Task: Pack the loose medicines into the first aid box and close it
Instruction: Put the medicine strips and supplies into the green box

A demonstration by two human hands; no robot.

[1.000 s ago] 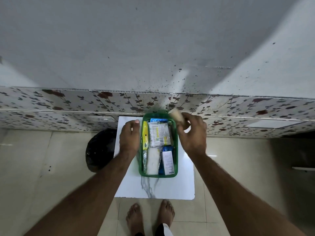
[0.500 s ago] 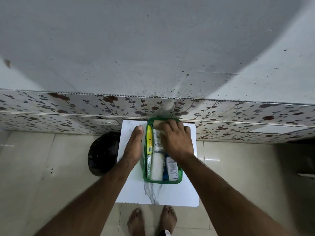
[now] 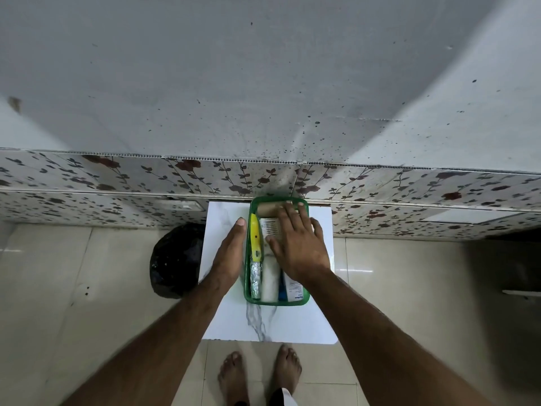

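Note:
A green first aid box [image 3: 248, 297] stands open on a small white marble-patterned table [image 3: 292, 323]. Inside lie a tan bandage roll [image 3: 268, 210] at the far end, a yellow tube [image 3: 255, 240], a foil strip [image 3: 255, 281], white gauze [image 3: 270, 284], a printed strip [image 3: 270, 227] and a white carton [image 3: 295, 293]. My right hand [image 3: 297, 247] lies flat over the box's contents, fingers spread, fingertips at the roll. My left hand [image 3: 228, 259] rests flat on the table against the box's left wall. No lid is in view.
A black bag [image 3: 175, 259] sits on the tiled floor left of the table. A floral-tiled wall base [image 3: 117, 183] runs right behind the table. My bare feet [image 3: 259, 373] stand at the table's near edge.
My right hand brought the tan roll from the box's far right corner into the box, then flattened over the contents. My left hand stayed beside the box.

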